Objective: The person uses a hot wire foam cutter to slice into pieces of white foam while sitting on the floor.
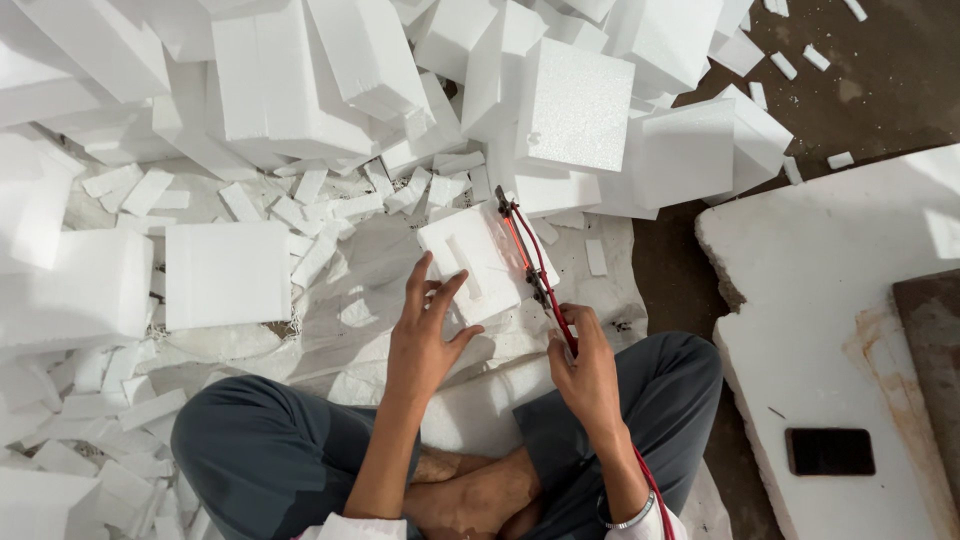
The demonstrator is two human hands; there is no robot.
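Person sits cross-legged on a white sheet [380, 270], seen from above. Left hand [425, 335] lies on the near-left part of a small square foam piece [480, 262]; fingers spread wide, fingertips [425, 262] pressing flat on its top face, thumb angled to the right along the near edge. Not a wrap grip, just pinning it down. Foam piece sits in the middle of the scene, just far of both hands, with a shallow slot cut in its top.

Right hand [585, 365] is curled closed around the near end of a red-handled cutting tool [535, 265]. Tool runs from that hand up and far-left along the right edge of the foam piece, touching it; its dark tip reaches the piece's far-right corner. A red cord trails from the right hand past the wrist.

Far side: heap of large foam blocks [575, 105]. Left: a flat foam square [228, 272] and scattered strips. Right: a big foam slab [820, 290] on the floor, a dark phone [830, 451] lying on its near part.
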